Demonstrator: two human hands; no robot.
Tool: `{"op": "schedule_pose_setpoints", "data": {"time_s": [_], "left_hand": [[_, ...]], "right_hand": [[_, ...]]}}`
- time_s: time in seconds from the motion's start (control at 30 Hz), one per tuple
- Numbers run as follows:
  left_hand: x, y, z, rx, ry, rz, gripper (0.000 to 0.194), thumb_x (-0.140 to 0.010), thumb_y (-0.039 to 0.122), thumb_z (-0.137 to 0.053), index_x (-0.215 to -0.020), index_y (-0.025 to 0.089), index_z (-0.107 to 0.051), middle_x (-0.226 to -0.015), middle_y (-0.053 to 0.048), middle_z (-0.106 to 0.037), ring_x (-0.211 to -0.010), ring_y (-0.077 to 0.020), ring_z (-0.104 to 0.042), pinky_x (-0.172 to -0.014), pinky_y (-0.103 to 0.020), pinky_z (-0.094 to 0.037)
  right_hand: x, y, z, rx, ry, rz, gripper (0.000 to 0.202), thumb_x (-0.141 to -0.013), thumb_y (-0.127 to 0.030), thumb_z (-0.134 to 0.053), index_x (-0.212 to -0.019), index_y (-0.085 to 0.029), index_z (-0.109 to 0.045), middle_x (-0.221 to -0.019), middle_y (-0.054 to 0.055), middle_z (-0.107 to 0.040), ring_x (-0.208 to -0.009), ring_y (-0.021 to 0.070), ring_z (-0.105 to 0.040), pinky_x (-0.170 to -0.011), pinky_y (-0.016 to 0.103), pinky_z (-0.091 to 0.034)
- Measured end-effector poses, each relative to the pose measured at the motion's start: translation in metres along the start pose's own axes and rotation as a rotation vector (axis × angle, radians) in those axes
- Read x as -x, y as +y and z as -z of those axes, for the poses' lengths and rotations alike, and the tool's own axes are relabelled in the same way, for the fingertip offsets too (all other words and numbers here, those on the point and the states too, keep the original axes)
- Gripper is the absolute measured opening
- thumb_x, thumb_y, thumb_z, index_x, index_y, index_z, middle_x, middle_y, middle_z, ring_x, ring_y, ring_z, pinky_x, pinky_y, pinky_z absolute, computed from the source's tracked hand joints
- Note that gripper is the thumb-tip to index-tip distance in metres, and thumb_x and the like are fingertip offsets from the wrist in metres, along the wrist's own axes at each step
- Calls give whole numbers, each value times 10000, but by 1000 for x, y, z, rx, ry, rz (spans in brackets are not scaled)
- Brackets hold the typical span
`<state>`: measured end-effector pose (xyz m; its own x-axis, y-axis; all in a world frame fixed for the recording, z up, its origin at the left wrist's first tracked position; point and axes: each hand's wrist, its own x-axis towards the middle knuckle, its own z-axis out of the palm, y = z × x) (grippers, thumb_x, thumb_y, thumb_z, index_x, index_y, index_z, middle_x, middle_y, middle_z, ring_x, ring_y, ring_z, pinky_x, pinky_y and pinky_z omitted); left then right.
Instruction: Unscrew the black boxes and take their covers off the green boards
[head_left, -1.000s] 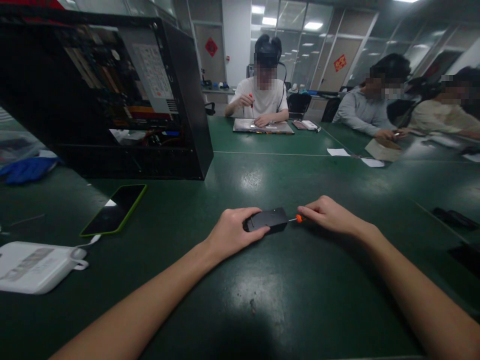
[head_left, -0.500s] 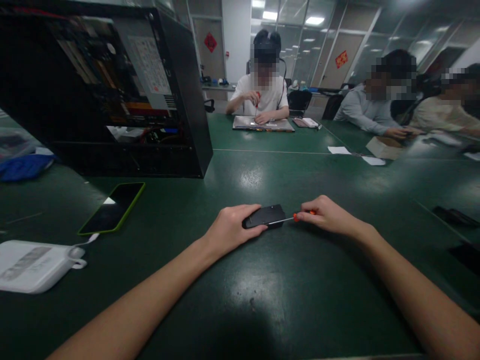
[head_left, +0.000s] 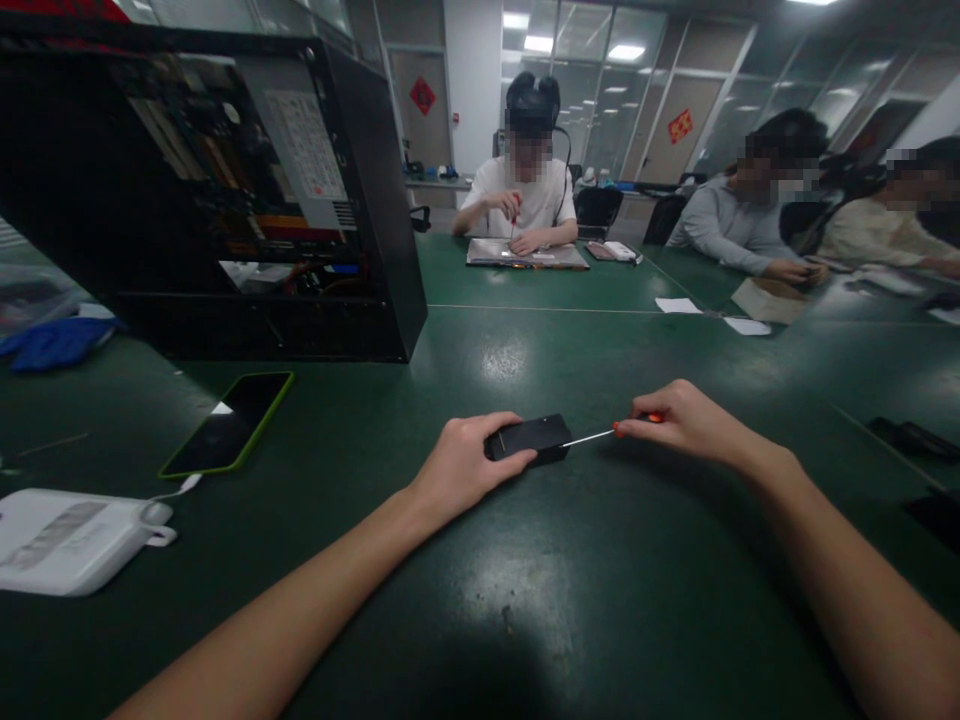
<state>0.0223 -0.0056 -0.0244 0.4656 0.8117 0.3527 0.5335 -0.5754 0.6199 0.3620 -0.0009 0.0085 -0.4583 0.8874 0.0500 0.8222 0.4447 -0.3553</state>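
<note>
My left hand [head_left: 476, 455] grips a small black box-shaped device [head_left: 544, 434] on the green table [head_left: 600, 600], thumb along its near side and fingers over the far side. My right hand [head_left: 671, 420] is closed on the red and black handle of a screwdriver [head_left: 589, 438], to the right of the device. The metal shaft points left, and its tip is at the right end of the device; whether it touches is too small to tell.
An open computer case [head_left: 382, 220] stands at the back left. Nearer are a phone [head_left: 229, 425] with a green edge and a white power bank [head_left: 71, 540]. Across the table, a person [head_left: 525, 190] works on a flat panel [head_left: 480, 252].
My right hand has moved to the right with the screwdriver, whose shaft has drawn back from over the device to its right end. My left hand keeps its hold.
</note>
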Motion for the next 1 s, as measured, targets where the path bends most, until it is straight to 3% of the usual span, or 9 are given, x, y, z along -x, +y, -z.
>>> {"op": "schedule_pose_setpoints", "data": {"time_s": [0.17,0.3,0.5,0.67,1.0], "left_hand": [[1,-3,-1,6,1,5,380,-884,418,-779,-1199,210,-730,-1085,-46,-796,-893,-232,-759,-808,-342,-599],[1,-2,-2,-5,0,-1,362,-890,388,-772,-1196,201,-719,-1079,-52,-790,-890,-233,-753,-826,-352,-595],[3,-1,-5,-9,-20,-37,388,-892,372,-769,-1224,187,-689,-1115,-69,-778,-937,-242,-752,-846,-354,-594],[4,-2,-9,-22,10,-57,406,-888,384,-779,-1233,191,-684,-1115,-73,-782,-947,-244,-758,-855,-349,-603],[4,-1,-11,3,28,-56,415,-870,362,-805,-1227,177,-701,-1138,-83,-787,-987,-259,-761,-909,-372,-600]], "right_hand": [[7,18,13,-6,90,-78,552,-925,-689,-568,-815,-197,-795,-568,6,-582,-523,129,-466,-543,306,-303],[7,20,12,-6,87,-74,544,-920,-681,-578,-808,-194,-794,-570,7,-584,-529,130,-462,-549,310,-307],[-3,1,-6,-62,19,-56,515,-956,-628,-551,-839,-185,-786,-584,2,-572,-541,127,-453,-547,306,-297],[-11,-18,-25,-161,-92,-23,549,-966,-646,-523,-742,-172,-687,-589,-27,-500,-537,104,-406,-537,283,-268],[-15,-33,-39,-148,-105,72,556,-1009,-641,-465,-757,-173,-630,-600,-40,-459,-545,94,-403,-552,266,-273]]}}
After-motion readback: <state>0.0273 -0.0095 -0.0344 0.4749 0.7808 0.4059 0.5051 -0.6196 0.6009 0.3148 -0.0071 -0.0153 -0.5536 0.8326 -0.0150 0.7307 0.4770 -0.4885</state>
